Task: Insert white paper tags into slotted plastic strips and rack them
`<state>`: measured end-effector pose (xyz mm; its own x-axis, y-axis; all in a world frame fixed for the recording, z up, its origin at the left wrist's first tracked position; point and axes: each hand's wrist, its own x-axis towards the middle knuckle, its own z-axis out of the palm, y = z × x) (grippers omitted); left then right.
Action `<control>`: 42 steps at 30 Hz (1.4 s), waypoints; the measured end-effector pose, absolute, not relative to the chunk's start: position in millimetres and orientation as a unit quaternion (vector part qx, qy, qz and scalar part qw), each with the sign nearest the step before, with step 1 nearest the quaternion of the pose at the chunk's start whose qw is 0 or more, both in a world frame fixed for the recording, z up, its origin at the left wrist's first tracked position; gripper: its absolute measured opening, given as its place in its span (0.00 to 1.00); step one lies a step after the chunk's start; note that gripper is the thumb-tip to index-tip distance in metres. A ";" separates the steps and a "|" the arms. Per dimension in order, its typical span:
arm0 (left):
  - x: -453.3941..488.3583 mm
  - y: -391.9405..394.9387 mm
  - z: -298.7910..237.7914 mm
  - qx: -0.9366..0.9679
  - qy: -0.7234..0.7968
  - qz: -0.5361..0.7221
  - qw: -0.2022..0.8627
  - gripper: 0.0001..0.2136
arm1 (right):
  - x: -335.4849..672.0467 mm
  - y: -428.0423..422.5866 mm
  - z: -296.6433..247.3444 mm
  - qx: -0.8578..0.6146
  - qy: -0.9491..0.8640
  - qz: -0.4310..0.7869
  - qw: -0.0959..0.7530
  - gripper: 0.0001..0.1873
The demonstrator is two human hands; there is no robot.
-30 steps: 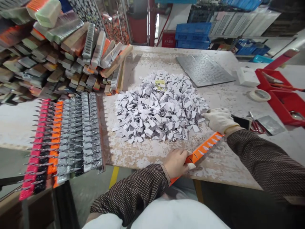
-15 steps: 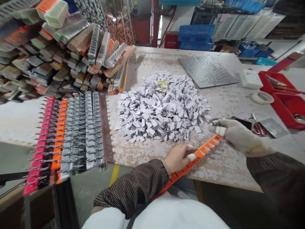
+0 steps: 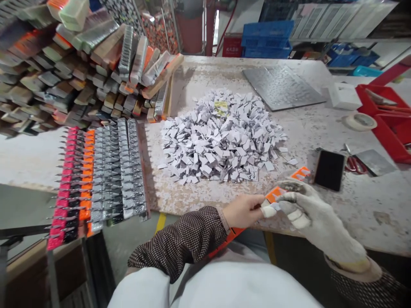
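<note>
My bare left hand (image 3: 242, 210) grips an orange slotted strip (image 3: 300, 173) that runs from my lap up over the table's front edge. My right hand (image 3: 310, 216), in a white knit glove, is closed in a pinch on a small grey piece right at the strip, close to my left fingertips. Just beyond lies a big heap of small white paper tags (image 3: 221, 137). A black phone (image 3: 329, 170) rests on the table to the right of the strip's far end.
Filled strips in pink, orange and silver (image 3: 99, 171) lie in rows at the left, below a tall stack of similar bundles (image 3: 73, 64). A metal sheet (image 3: 282, 87), white box (image 3: 345, 96), tape roll (image 3: 359, 122), scissors (image 3: 353, 162) and red trays (image 3: 390, 119) sit at the right.
My right hand came back from the edge of the tag heap toward me and met my left hand at the strip. The phone it had covered now shows.
</note>
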<state>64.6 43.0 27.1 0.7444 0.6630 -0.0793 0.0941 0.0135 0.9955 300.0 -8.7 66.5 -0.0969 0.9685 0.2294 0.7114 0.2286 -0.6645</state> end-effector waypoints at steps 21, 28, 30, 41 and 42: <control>47.0 26.5 -13.1 0.842 0.349 0.120 0.393 0.21 | 295.0 -32.3 28.4 -0.617 -0.760 -0.106 0.174 0.07; 48.5 24.3 -11.4 0.847 0.357 0.093 0.383 0.22 | 287.2 -15.7 30.1 -0.597 -0.790 -0.120 0.075 0.07; 48.8 24.0 -10.8 0.846 0.357 0.094 0.384 0.22 | 284.9 -9.7 25.9 -0.587 -0.798 -0.119 0.069 0.08; 51.3 25.3 -17.4 0.843 0.364 0.108 0.381 0.18 | 341.9 55.0 58.9 -0.661 -0.750 -0.026 -0.002 0.17; 52.5 26.0 -17.1 0.842 0.366 0.108 0.381 0.18 | 350.6 77.0 66.8 -0.682 -0.731 -0.028 -0.022 0.19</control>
